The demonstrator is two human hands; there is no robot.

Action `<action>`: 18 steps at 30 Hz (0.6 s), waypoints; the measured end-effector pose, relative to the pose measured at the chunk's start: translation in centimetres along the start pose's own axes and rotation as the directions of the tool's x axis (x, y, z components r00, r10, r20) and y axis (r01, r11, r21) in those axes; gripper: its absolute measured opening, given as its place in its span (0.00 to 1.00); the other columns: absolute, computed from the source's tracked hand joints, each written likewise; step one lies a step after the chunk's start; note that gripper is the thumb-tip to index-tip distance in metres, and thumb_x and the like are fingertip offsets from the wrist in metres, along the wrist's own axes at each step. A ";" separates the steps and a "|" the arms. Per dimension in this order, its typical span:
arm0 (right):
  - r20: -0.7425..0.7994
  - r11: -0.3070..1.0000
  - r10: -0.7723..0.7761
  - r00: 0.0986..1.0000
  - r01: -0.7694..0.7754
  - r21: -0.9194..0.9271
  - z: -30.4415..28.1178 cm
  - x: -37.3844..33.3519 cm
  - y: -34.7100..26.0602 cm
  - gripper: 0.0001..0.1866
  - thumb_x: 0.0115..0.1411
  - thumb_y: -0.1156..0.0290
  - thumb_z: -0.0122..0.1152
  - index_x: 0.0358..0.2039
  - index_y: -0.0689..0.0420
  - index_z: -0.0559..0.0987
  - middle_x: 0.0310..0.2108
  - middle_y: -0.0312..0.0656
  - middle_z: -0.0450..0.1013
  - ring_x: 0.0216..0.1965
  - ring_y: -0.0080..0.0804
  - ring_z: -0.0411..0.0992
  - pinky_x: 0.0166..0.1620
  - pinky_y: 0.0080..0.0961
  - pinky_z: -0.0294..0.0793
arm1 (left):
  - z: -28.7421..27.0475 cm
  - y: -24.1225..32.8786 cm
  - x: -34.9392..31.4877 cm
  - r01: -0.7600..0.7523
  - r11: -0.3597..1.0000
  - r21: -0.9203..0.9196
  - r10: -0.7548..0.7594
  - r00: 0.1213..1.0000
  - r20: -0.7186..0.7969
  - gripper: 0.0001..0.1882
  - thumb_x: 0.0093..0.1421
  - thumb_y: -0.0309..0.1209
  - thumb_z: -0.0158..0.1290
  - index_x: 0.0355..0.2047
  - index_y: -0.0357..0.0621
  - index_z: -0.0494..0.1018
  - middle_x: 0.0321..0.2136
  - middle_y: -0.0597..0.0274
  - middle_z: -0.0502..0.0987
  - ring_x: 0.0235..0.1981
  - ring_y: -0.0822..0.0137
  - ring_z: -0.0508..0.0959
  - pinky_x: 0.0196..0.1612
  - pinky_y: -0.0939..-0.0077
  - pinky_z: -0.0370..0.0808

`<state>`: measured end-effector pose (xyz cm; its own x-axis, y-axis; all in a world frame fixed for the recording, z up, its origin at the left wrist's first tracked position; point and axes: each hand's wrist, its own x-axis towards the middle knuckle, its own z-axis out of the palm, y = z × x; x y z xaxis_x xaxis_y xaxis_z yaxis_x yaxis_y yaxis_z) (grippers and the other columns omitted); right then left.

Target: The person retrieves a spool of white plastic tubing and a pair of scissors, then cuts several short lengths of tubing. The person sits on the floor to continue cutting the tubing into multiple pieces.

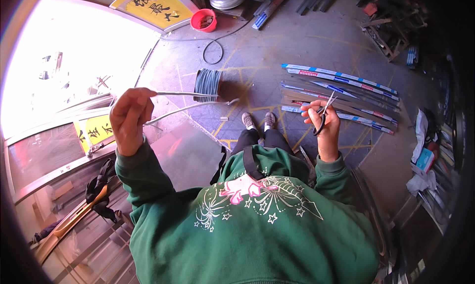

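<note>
My raised left hand [130, 119] is closed on a thin grey flexible strip [185, 94], pinched between thumb and fingertips. One length of it runs right from the fingertips; another length [190, 107] leaves lower down the hand and ends in a small curl. Behind the strip, on the floor, is a spool [208, 82] wound with blue-grey cord; whether the strip joins it I cannot tell. My right hand [324, 135] holds a pair of scissors [326, 105] by dark handles, blades pointing up and slightly apart. The scissors are well away from the strip.
Several long metal profiles [341, 78] with blue-and-white film lie on the floor ahead right. A red bucket [203, 20] and a looped cable [213, 51] are farther off. Sheets and framed panels [47, 145] stand at left, scrap [391, 31] at far right.
</note>
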<state>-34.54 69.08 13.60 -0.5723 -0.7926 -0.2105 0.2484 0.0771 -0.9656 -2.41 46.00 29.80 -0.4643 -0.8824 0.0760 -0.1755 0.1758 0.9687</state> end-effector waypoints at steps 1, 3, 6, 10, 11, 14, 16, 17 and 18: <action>0.007 1.000 -0.006 1.000 0.006 0.004 0.0 0.1 0.1 0.13 0.63 0.71 0.61 0.46 0.62 0.74 0.38 0.45 0.80 0.37 0.25 0.77 0.39 0.21 0.75 | -0.1 0.5 -0.5 0.018 1.000 -0.005 -0.017 0.999 0.036 0.11 0.68 0.25 0.45 0.38 0.31 0.76 0.16 0.71 0.62 0.18 0.80 0.57 0.23 0.81 0.49; 0.015 1.000 -0.003 1.000 0.003 0.020 0.3 0.3 0.4 0.13 0.63 0.71 0.61 0.46 0.61 0.74 0.38 0.46 0.80 0.37 0.25 0.77 0.38 0.21 0.75 | 0.0 1.6 -1.9 0.019 0.999 -0.033 -0.017 0.998 0.068 0.11 0.63 0.21 0.43 0.36 0.28 0.75 0.16 0.67 0.64 0.16 0.79 0.60 0.22 0.81 0.52; 0.031 0.999 0.020 0.999 -0.021 0.027 0.8 0.4 0.7 0.12 0.63 0.71 0.61 0.45 0.60 0.74 0.36 0.44 0.80 0.35 0.23 0.76 0.36 0.18 0.74 | 0.6 3.1 -4.1 -0.038 0.984 -0.175 0.061 0.990 0.125 0.12 0.55 0.18 0.41 0.31 0.26 0.75 0.16 0.58 0.72 0.14 0.76 0.65 0.19 0.80 0.59; 0.122 0.991 0.134 0.983 -0.135 0.002 2.2 0.2 1.0 0.10 0.62 0.73 0.62 0.44 0.59 0.75 0.31 0.38 0.78 0.30 0.19 0.75 0.31 0.14 0.71 | 0.6 3.9 -4.4 -0.232 0.899 -0.372 0.415 0.723 0.552 0.14 0.64 0.24 0.44 0.33 0.23 0.76 0.17 0.56 0.75 0.10 0.70 0.71 0.12 0.76 0.66; 0.153 0.991 0.131 0.980 -0.131 -0.008 3.0 -0.1 1.2 0.09 0.62 0.75 0.61 0.42 0.58 0.75 0.28 0.34 0.76 0.28 0.16 0.73 0.29 0.11 0.69 | 0.5 4.0 -4.4 -0.218 0.885 -0.411 0.451 0.620 0.642 0.16 0.67 0.25 0.43 0.35 0.21 0.76 0.17 0.56 0.75 0.10 0.69 0.71 0.12 0.73 0.66; 0.325 0.984 0.162 0.932 -0.179 0.023 5.1 -1.1 1.5 0.08 0.60 0.79 0.60 0.40 0.60 0.75 0.27 0.34 0.74 0.29 0.18 0.74 0.34 0.15 0.73 | 0.3 3.3 -5.2 -0.093 0.846 -0.525 0.502 0.470 0.726 0.13 0.66 0.22 0.44 0.37 0.20 0.75 0.21 0.50 0.76 0.13 0.66 0.73 0.15 0.72 0.66; 0.369 0.968 0.218 0.903 -0.248 0.035 7.1 -1.6 1.9 0.08 0.58 0.80 0.61 0.39 0.61 0.75 0.29 0.34 0.74 0.32 0.20 0.75 0.37 0.16 0.74 | -0.3 2.2 -6.2 0.080 0.889 -0.451 0.336 0.554 0.762 0.11 0.64 0.22 0.47 0.38 0.24 0.76 0.23 0.52 0.78 0.15 0.61 0.75 0.19 0.69 0.67; 0.370 0.967 0.226 0.901 -0.253 0.025 8.2 -1.9 2.2 0.09 0.58 0.79 0.61 0.40 0.61 0.75 0.28 0.35 0.74 0.30 0.19 0.74 0.35 0.15 0.73 | -1.0 1.9 -7.0 0.075 0.949 -0.306 0.196 0.621 0.759 0.10 0.64 0.23 0.48 0.37 0.26 0.77 0.23 0.53 0.79 0.16 0.60 0.75 0.20 0.69 0.68; 0.369 0.967 0.233 0.900 -0.254 0.009 9.3 -2.2 2.5 0.09 0.59 0.77 0.61 0.40 0.60 0.75 0.28 0.35 0.75 0.29 0.18 0.73 0.32 0.14 0.71 | -1.8 1.6 -7.9 0.091 0.985 -0.145 0.044 0.683 0.729 0.10 0.63 0.23 0.49 0.37 0.27 0.77 0.24 0.55 0.79 0.17 0.59 0.76 0.21 0.69 0.68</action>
<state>-25.43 65.37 13.06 -0.1688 -0.9183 -0.3582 0.3932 0.2705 -0.8788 2.54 52.45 31.16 -0.9577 -0.2771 -0.0775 -0.0892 0.0300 0.9956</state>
